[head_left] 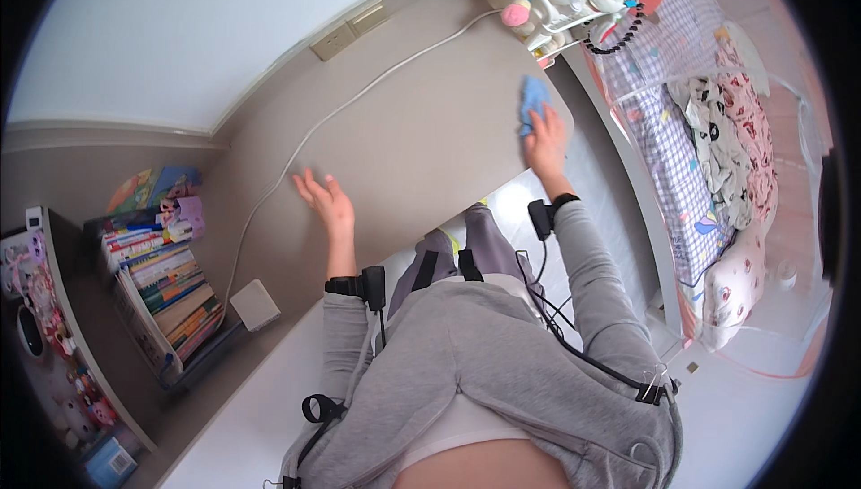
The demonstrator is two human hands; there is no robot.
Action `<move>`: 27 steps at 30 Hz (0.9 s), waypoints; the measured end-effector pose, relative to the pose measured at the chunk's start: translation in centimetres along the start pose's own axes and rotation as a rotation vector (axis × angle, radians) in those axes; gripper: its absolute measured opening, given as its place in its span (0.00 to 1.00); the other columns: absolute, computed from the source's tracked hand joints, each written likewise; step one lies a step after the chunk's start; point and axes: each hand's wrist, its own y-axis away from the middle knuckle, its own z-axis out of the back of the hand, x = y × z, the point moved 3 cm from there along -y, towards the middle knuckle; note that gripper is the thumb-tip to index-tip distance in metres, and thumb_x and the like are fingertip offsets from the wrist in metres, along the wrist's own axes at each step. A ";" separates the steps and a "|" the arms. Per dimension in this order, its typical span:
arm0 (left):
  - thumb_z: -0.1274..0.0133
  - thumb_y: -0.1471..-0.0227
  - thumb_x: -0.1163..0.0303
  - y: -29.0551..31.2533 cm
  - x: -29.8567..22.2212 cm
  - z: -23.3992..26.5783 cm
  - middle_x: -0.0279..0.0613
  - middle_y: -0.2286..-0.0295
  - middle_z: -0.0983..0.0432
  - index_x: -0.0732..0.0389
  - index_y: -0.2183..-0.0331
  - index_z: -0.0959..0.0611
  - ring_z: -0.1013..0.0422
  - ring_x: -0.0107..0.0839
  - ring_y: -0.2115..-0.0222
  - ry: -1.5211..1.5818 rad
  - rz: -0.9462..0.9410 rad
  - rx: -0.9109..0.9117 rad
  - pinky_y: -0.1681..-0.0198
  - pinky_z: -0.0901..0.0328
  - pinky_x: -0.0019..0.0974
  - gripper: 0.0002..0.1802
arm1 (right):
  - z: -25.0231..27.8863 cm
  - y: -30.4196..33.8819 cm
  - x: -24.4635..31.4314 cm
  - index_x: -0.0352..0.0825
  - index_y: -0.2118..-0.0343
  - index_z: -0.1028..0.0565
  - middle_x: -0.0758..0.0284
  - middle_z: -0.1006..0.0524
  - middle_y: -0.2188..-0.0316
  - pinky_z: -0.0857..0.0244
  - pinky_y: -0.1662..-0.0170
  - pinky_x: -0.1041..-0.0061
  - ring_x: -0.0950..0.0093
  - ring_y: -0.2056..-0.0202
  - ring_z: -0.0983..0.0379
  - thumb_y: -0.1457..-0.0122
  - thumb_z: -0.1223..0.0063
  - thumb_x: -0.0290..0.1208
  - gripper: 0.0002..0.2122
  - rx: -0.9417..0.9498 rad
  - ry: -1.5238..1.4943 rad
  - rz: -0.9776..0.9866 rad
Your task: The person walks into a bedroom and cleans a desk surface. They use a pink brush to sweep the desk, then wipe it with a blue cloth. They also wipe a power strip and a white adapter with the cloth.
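Softly rumpled, a blue cloth lies on the smooth, matte beige-grey desk, near its rounded right-hand corner. A thin pale cable curves across the top, from a white rack of plush toys toward a row of books and a squarish white box. The right hand reaches forward, its fingers over the cloth's near part; whether they pinch it or only press it, I cannot tell. The left hand is released, fingers loosely spread, just beside the cable; whether it touches the desk is unclear. A wide stretch of desktop lies between the hands, the front edge slants past the right wrist, and a gap separates desk from checked bed
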 end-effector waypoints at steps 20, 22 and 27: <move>0.48 0.45 0.60 -5.4 7.0 2.2 0.43 0.39 0.41 0.56 0.55 0.22 0.51 0.47 0.36 -0.418 0.142 -0.073 0.35 0.58 0.55 0.18 | 5.8 -9.8 10.6 0.33 0.46 0.29 0.53 0.24 0.54 0.33 0.49 0.66 0.58 0.52 0.26 0.38 0.53 0.28 0.17 0.385 -0.585 0.044; 0.48 0.45 0.60 -2.5 6.9 2.7 0.46 0.39 0.42 0.58 0.63 0.19 0.51 0.49 0.36 -0.389 0.111 -0.149 0.35 0.58 0.56 0.12 | 3.1 -12.4 17.1 0.35 0.45 0.30 0.55 0.26 0.52 0.33 0.49 0.65 0.56 0.51 0.28 0.39 0.52 0.28 0.18 0.433 -0.627 0.230; 0.48 0.46 0.63 1.2 6.8 2.6 0.53 0.39 0.42 0.62 0.73 0.23 0.51 0.52 0.36 -0.463 -0.074 -0.239 0.35 0.60 0.59 0.12 | -6.9 -13.5 33.7 0.38 0.48 0.29 0.57 0.29 0.48 0.34 0.47 0.63 0.56 0.49 0.30 0.42 0.50 0.29 0.18 0.740 -0.707 0.644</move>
